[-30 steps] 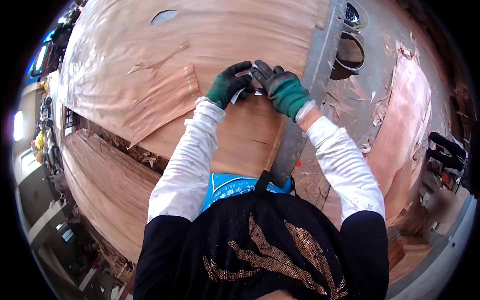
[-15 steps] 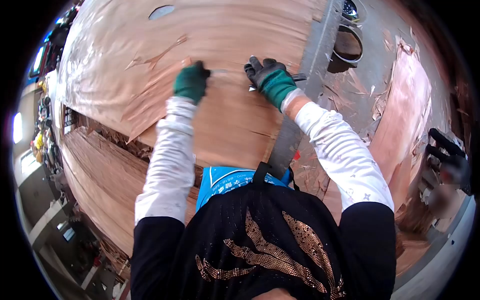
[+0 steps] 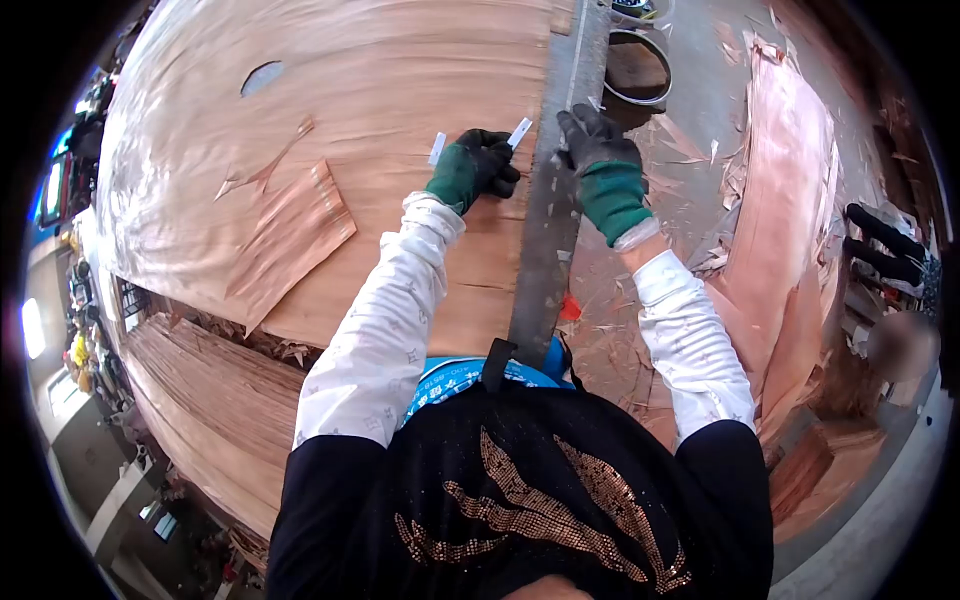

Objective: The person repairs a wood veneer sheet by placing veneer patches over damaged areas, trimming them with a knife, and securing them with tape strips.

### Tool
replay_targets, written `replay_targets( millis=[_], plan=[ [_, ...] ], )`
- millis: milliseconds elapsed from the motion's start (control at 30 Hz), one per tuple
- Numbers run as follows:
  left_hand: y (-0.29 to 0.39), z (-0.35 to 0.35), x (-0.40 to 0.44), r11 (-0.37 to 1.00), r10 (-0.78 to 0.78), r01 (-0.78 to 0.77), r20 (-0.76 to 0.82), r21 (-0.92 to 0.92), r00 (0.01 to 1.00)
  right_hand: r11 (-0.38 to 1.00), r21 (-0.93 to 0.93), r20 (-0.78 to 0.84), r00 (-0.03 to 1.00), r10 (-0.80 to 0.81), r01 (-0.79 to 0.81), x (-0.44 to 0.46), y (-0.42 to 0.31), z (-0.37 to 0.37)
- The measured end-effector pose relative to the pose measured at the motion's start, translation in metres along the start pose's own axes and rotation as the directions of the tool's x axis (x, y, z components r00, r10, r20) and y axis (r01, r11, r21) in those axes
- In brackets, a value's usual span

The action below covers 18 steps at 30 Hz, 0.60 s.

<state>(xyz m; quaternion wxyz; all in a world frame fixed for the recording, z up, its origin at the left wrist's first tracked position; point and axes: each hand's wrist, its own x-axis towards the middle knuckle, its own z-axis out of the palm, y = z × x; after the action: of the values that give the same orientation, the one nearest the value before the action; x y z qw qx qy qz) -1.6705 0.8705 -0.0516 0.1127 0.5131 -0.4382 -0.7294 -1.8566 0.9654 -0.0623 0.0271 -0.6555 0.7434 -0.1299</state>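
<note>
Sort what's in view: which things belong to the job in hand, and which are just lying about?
In use, it seems:
left hand, holding a white strip
right hand, at the grey edge
large wood sheet

Apparently lying about:
round bucket
red scrap
long pinkish sheet

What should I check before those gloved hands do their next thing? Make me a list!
1. Both hands covered: ok. The left hand and right hand each wear a green-and-dark glove.
2. A white strip in the left hand: ok. A white strip sticks out by its fingers.
3. The second strip held too: cannot tell. It shows beside the left glove, but what holds it is unclear.
4. Right hand empty: cannot tell. The glove hides its palm side.
5. Wood sheet free of loose pieces: not ok. A loose wood piece lies on it.
</note>
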Motion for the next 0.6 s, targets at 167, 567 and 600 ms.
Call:
replay_targets(
  millis=[167, 567, 600],
  plan=[
    [-0.009, 0.000, 0.010, 0.999, -0.029, 0.030, -0.016, 0.019, 0.999, 0.962, -0.136, -0.059, 0.967, -0.247, 0.238, 0.005, -0.016, 0.040],
    [0.029, -0.048, -0.022, 0.976, 0.079, -0.098, 0.102, 0.193, 0.992, 0.929, -0.235, 0.144, 0.956, -0.257, 0.285, 0.016, -0.027, 0.039],
    [0.020, -0.038, -0.031, 0.997, 0.077, -0.080, 0.159, 0.014, 0.984, 0.941, -0.182, 0.142, 0.955, -0.262, 0.285, 0.018, -0.021, 0.028]
  ],
)
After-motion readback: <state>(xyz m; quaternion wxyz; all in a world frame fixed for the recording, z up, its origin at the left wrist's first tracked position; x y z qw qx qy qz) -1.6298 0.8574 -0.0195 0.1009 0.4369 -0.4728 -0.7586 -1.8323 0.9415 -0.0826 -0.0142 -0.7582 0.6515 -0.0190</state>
